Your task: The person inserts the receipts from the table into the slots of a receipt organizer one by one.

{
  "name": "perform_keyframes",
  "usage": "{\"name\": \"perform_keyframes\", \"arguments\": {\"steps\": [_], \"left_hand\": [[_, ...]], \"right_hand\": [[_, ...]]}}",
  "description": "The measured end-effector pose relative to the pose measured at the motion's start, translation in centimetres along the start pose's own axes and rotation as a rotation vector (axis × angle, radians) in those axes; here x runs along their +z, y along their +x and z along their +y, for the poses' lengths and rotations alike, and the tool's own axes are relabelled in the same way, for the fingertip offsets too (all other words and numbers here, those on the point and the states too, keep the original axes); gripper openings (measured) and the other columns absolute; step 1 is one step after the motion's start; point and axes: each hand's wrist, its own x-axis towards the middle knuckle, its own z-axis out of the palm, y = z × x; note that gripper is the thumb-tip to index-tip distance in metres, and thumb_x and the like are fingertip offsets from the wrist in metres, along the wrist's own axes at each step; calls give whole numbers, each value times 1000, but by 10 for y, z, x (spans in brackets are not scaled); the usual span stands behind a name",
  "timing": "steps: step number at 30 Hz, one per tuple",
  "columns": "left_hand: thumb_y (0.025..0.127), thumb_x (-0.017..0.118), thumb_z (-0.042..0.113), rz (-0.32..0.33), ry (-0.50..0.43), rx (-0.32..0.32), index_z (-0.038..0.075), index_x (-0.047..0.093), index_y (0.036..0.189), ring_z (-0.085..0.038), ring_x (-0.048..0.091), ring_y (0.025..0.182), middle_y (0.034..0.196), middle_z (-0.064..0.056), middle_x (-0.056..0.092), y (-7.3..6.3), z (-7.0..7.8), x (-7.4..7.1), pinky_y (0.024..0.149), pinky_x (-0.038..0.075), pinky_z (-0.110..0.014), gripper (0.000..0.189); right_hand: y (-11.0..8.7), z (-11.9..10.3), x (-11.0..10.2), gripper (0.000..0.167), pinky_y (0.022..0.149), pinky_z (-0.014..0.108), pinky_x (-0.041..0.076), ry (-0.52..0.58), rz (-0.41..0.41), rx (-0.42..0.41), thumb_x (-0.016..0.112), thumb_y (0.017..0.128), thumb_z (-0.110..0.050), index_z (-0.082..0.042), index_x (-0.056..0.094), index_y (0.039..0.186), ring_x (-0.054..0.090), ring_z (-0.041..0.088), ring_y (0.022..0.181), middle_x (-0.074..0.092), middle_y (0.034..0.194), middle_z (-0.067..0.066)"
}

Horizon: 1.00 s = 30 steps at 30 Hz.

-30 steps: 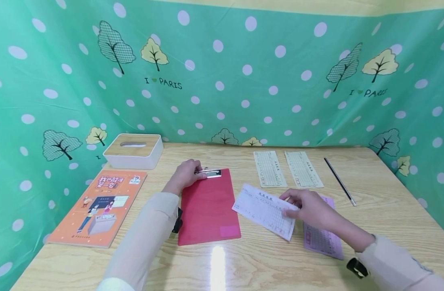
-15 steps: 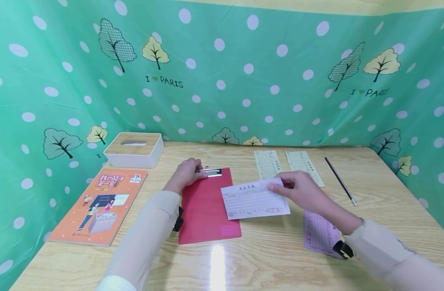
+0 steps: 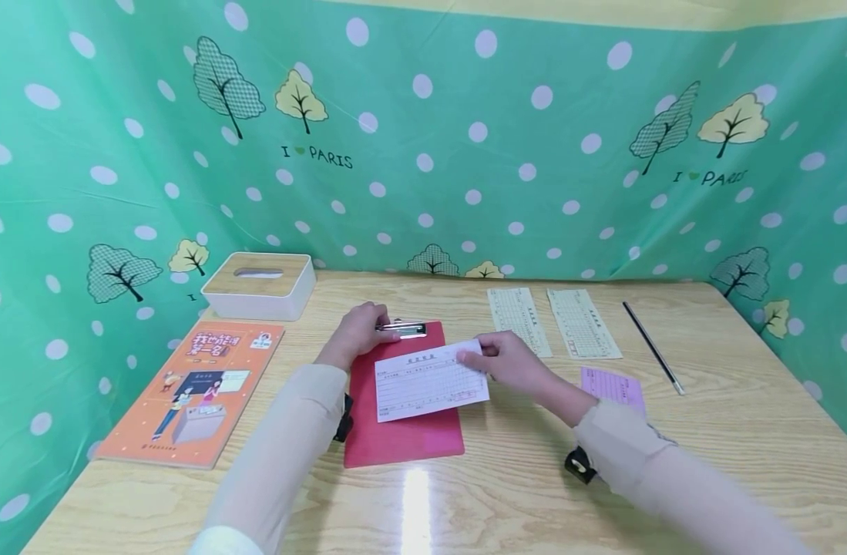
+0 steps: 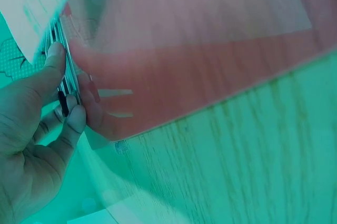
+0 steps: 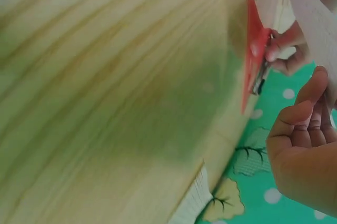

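A red clipboard (image 3: 402, 447) lies on the table with its metal clip (image 3: 411, 329) at the far end. My left hand (image 3: 357, 333) grips that clip; in the left wrist view thumb and fingers are curled on either side of the clip (image 4: 67, 71). Between thumb and fingers, my right hand (image 3: 512, 362) pinches the right end of a white printed slip (image 3: 423, 383). The slip is held over the middle of the clipboard, just short of the clip. In the right wrist view the slip (image 5: 316, 27) is seen nearly edge-on, raised off the board.
A purple slip (image 3: 612, 388) lies partly behind my right forearm. Two pale printed slips (image 3: 520, 320) and a dark pencil (image 3: 652, 347) are at the back right. An orange book (image 3: 194, 393) and a tissue box (image 3: 260, 285) stand left. A green curtain (image 3: 423, 139) closes the back.
My right hand has carried the white slip leftward from near the purple slip to above the clipboard, turning it more level. My left hand has stayed at the clip.
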Motion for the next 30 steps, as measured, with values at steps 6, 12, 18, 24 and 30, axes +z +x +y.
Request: {"name": "perform_keyframes", "arguments": {"steps": [6,12,18,24,30], "left_hand": [[92,78,24,0,13,12,4,66,101,-26,56,89,96,-11,60,1,1,1,85,48,-39,25],[92,78,26,2,29,6,4,67,104,-27,56,91,98,-11,61,0,0,1,86,47,-39,27],[93,77,26,13,38,8,3,67,106,-27,56,90,100,-12,61,-2,2,1,87,48,-41,29],[93,77,26,20,47,13,4,68,105,-27,56,91,101,-12,62,-2,2,0,87,48,-40,27],[92,78,25,22,61,36,6,68,99,-28,57,90,99,-12,62,1,0,1,87,48,-41,23]], "right_hand": [[18,4,16,23,54,22,33,44,23,18,66,100,-20,0,72,110,50,13,64,71,82,3],[32,10,28,26,55,23,37,-8,28,34,72,96,-20,-3,69,116,51,11,63,66,81,2],[39,13,30,43,55,26,38,-84,-25,32,78,91,-18,-11,64,132,46,14,61,55,76,4],[45,12,28,43,70,30,44,-169,-66,2,83,86,-19,-19,71,127,53,19,84,62,94,4],[46,8,32,38,81,34,47,-238,-104,-9,87,82,-19,-20,74,118,56,18,94,68,113,-1]]}}
